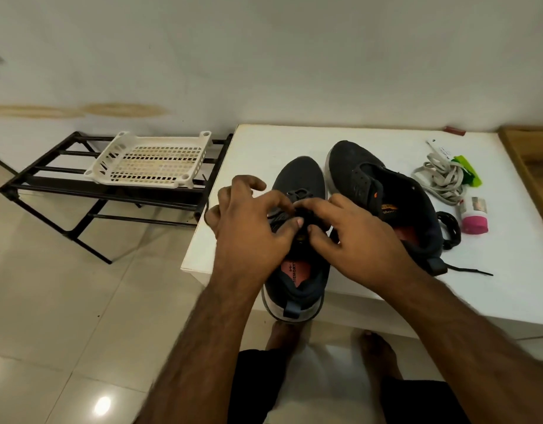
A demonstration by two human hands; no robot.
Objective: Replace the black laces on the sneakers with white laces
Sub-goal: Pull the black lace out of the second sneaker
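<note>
I stand at a white counter (371, 142) with two dark sneakers on it, toes pointing away from me. The near sneaker (297, 185) sits at the counter's front left corner, its heel hanging over the edge. My left hand (251, 228) and right hand (352, 237) meet over its tongue, fingers curled and pinching its black lace (297, 195); my hands cover most of the lacing, so only a loop shows beyond my fingertips. The far sneaker (365, 172) lies just right of it, angled, with no lace visible in its eyelets.

Right of that sneaker, a loose black lace (449, 224) lies coiled against its heel, one end trailing across the counter. Further right, the white laces (441, 179) sit in a loose heap, touching a green item (469, 172) I cannot identify. Near them stands a small white bottle with a pink cap (475, 223), and beyond them lies a white tube (441, 151), its print too small to read. A small red object (453, 130) rests at the back edge. A wooden surface (533, 166) is cut off at the right.

On the floor to the left stands a black metal rack (49, 182) holding a white perforated plastic tray (150, 160). My bare feet show below the counter edge.
</note>
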